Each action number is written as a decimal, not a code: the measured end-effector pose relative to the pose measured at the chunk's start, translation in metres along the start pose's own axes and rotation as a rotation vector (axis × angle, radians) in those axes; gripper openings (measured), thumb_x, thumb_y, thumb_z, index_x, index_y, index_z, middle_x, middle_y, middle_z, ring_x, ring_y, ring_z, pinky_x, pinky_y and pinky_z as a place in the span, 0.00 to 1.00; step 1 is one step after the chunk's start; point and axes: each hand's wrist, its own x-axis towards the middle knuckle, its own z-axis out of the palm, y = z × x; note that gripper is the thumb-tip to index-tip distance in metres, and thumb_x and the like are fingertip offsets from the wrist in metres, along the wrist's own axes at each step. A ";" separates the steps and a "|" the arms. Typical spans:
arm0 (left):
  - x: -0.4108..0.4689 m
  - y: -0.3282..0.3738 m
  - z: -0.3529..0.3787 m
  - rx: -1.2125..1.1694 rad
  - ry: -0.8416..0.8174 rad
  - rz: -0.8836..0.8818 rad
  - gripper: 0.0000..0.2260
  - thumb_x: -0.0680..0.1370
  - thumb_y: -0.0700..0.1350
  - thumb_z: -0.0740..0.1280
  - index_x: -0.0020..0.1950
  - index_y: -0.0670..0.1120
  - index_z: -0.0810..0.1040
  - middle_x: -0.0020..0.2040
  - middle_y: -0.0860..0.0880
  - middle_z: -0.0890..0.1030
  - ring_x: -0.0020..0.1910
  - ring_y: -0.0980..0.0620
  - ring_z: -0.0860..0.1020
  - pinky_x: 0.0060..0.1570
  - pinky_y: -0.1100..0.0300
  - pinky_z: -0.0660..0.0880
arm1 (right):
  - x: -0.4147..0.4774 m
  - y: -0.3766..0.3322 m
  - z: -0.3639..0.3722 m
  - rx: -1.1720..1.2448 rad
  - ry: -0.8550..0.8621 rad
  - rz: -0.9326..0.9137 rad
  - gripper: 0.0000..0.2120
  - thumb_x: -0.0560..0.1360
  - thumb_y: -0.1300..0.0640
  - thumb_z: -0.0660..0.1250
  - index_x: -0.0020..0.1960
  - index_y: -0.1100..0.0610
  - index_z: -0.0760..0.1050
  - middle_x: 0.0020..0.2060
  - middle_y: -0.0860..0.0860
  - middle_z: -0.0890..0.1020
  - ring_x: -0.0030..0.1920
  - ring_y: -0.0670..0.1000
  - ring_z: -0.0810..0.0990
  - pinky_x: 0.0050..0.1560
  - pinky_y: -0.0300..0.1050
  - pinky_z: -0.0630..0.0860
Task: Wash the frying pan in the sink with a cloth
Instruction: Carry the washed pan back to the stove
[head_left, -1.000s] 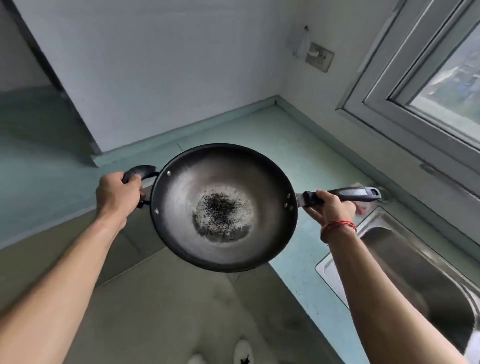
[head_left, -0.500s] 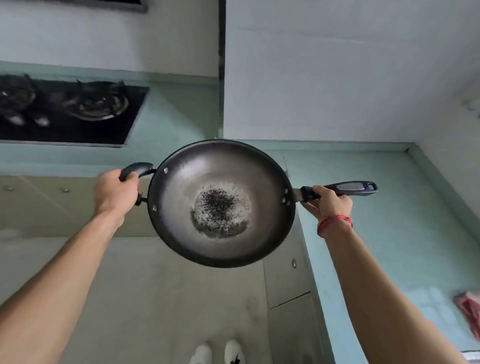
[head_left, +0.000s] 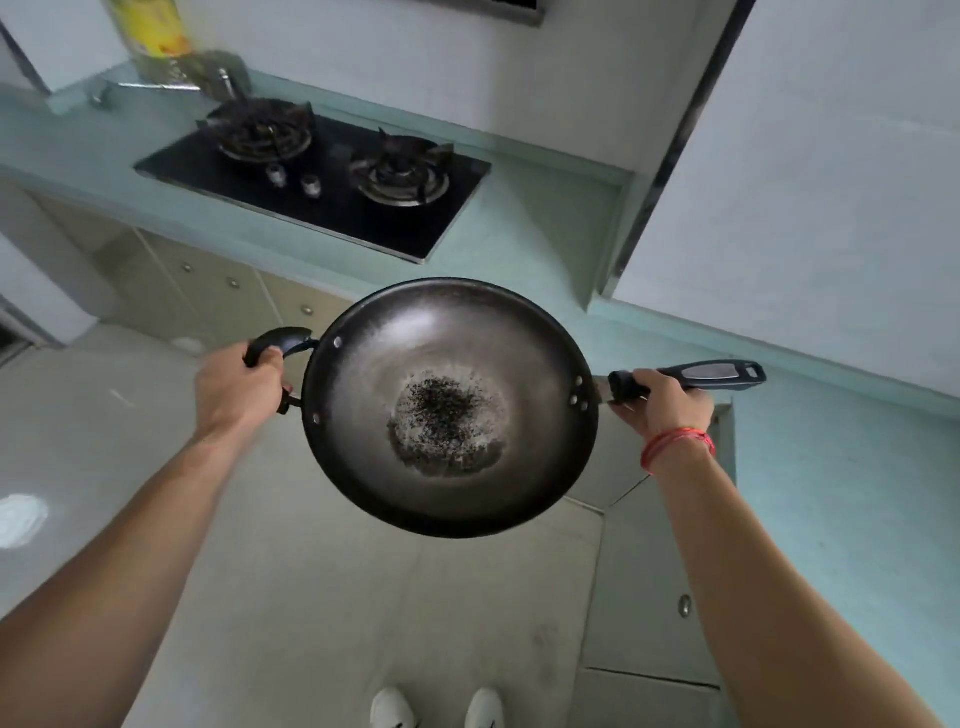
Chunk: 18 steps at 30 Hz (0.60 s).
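A dark round frying pan (head_left: 395, 364) hangs level in the air in front of me, over the floor. A patch of black burnt residue (head_left: 447, 415) covers the middle of its bottom. My left hand (head_left: 236, 389) grips the short loop handle on the pan's left side. My right hand (head_left: 667, 402) grips the long black handle (head_left: 711, 374) on the right, and a red string circles that wrist. Neither the sink nor a cloth is in view.
A black two-burner gas hob (head_left: 322, 176) is set in the pale green worktop (head_left: 530, 228) ahead. A yellow bottle (head_left: 150, 31) stands at the back left. The worktop runs on along the right wall (head_left: 831, 493). Cabinet doors (head_left: 218, 280) lie below; my white shoes (head_left: 436, 709) stand on the floor.
My view has swung left, away from the sink and window towards the hob. The pan stays held the same way in both hands.
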 end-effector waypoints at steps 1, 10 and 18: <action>0.006 -0.003 -0.005 -0.008 0.010 -0.009 0.12 0.79 0.44 0.63 0.36 0.46 0.76 0.31 0.48 0.79 0.37 0.41 0.81 0.47 0.42 0.81 | -0.001 0.003 0.009 -0.001 -0.007 0.008 0.06 0.70 0.71 0.67 0.37 0.63 0.73 0.37 0.61 0.81 0.40 0.59 0.83 0.44 0.58 0.81; 0.058 -0.023 -0.036 -0.058 0.013 -0.015 0.09 0.77 0.46 0.64 0.39 0.45 0.77 0.32 0.47 0.79 0.34 0.43 0.79 0.45 0.42 0.81 | -0.010 0.016 0.076 0.003 -0.021 0.014 0.07 0.71 0.71 0.66 0.37 0.63 0.72 0.35 0.59 0.81 0.40 0.60 0.83 0.44 0.60 0.81; 0.119 -0.024 -0.033 -0.091 0.025 -0.035 0.09 0.79 0.43 0.62 0.45 0.41 0.80 0.32 0.47 0.77 0.29 0.48 0.77 0.35 0.56 0.77 | 0.003 0.015 0.141 -0.053 -0.036 0.001 0.05 0.72 0.69 0.65 0.39 0.63 0.73 0.37 0.59 0.82 0.42 0.59 0.84 0.40 0.54 0.83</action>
